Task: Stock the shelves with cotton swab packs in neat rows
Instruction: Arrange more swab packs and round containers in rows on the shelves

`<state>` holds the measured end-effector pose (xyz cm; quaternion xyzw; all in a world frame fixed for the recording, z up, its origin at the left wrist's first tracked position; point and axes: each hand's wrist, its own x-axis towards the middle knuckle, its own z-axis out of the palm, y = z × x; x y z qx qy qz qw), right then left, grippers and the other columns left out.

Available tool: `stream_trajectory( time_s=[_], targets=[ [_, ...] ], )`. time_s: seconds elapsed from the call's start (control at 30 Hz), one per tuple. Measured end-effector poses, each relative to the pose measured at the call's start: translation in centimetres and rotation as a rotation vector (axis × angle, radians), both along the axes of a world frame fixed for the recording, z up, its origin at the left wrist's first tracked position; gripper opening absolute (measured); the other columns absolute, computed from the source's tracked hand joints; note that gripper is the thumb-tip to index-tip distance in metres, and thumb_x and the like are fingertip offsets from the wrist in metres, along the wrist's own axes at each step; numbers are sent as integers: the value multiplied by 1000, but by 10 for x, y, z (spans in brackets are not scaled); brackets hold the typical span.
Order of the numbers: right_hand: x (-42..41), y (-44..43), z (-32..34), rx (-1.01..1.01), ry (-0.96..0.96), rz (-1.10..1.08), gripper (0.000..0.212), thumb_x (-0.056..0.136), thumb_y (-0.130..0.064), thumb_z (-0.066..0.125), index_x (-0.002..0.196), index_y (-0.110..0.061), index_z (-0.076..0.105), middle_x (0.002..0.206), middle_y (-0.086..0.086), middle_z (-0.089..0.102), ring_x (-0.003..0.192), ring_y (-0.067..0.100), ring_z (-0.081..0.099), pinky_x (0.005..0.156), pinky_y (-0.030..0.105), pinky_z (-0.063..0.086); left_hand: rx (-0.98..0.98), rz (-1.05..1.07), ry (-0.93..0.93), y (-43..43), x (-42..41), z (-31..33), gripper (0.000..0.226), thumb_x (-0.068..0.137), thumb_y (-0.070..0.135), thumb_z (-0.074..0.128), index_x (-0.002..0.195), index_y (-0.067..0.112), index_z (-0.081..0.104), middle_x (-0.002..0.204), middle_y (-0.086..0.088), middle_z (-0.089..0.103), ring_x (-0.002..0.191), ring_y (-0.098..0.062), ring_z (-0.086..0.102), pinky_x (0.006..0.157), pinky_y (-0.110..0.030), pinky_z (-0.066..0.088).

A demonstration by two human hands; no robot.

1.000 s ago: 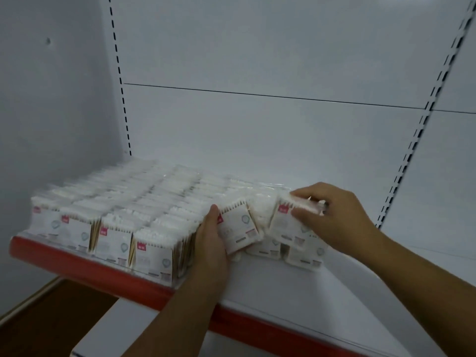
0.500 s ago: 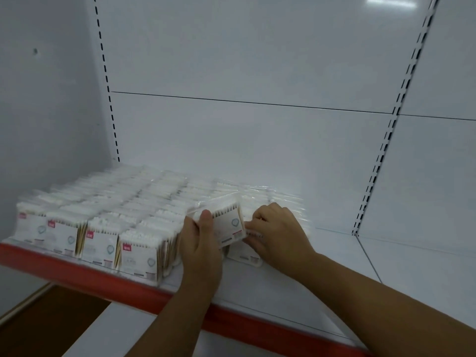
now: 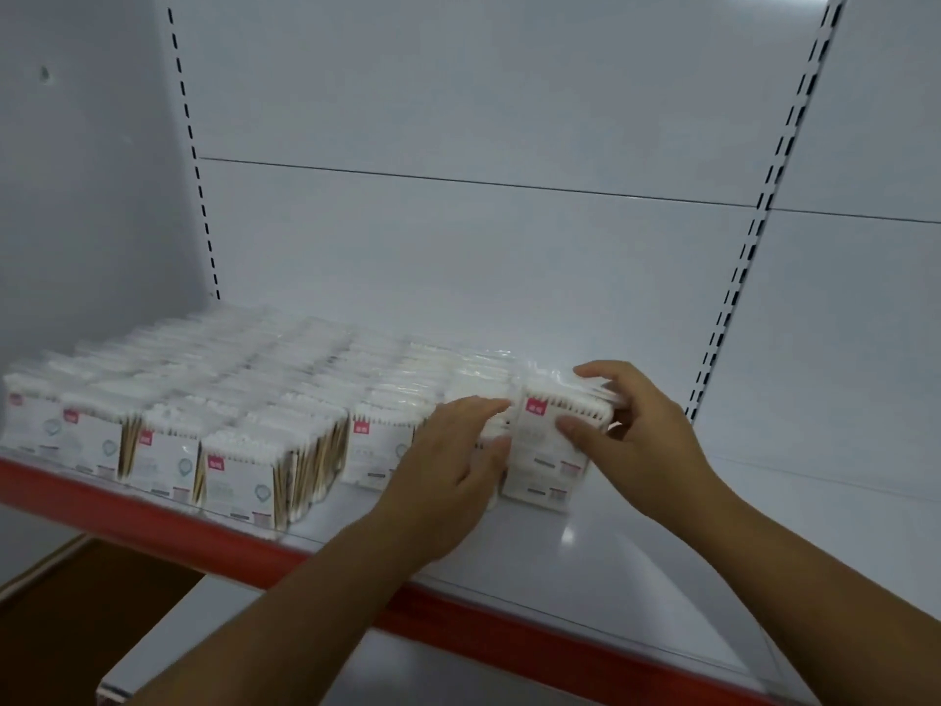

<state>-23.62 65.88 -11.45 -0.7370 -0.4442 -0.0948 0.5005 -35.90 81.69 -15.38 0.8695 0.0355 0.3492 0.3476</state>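
Several rows of white cotton swab packs (image 3: pixel 239 466) with small red labels stand upright on the left half of a white shelf (image 3: pixel 636 552). My right hand (image 3: pixel 631 425) grips the rightmost bunch of packs (image 3: pixel 550 450), thumb on the front face, fingers curled over the top. My left hand (image 3: pixel 453 461) lies with straight fingers against the packs just left of that bunch, hiding their fronts. A further pack with a red label (image 3: pixel 377 445) stands to the left of my left hand.
The shelf has a red front edge (image 3: pixel 153 517) and bare white surface to the right of the packs. White back panels with slotted uprights (image 3: pixel 733 298) rise behind. A grey side wall (image 3: pixel 76 196) closes the left end. A lower shelf (image 3: pixel 168 644) shows below.
My right hand moved right and took hold of a bunch of packs, now standing upright. My left hand let go of the tilted pack and lies flat against the neighbouring packs.
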Motion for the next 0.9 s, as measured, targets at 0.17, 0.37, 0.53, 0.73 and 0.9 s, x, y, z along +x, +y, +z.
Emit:
stream_trajectory(
  time_s=[0.17,0.37,0.53,0.73,0.9],
  targets=[
    [6,5,-47,-211,-455,-162,31,78,-28,76,99,-8,68,109,8,63,104,25,56,89,40,47,614,205,360,20,12,-9,80,86,28,47,153,26,3,162,7,-1,146,-11,-17,115,-44,-22],
    [14,9,-61,-331,-444,-58,67,77,-49,65,128,-7,54,143,9,45,132,30,42,107,49,35,569,167,172,28,15,-22,83,75,22,55,151,25,22,158,5,22,146,-9,0,116,-33,-21],
    [17,11,-66,-244,-383,-62,80,65,-33,86,132,-10,50,143,3,39,131,25,38,103,52,40,407,105,54,25,16,-25,84,70,18,53,149,15,26,160,-1,14,149,-14,-5,119,-33,-13],
    [19,11,-68,-192,-419,-41,68,67,-45,76,125,-28,44,143,1,39,128,15,36,99,37,40,451,194,93,26,17,-24,60,76,29,51,134,18,52,158,-4,23,149,-21,-1,117,-42,-18],
    [23,11,-71,-220,-427,-45,67,72,-54,68,129,-29,43,145,-4,34,131,8,30,102,29,33,523,228,106,27,17,-25,68,80,37,37,142,10,45,152,-9,37,145,-28,21,115,-57,2]
  ],
)
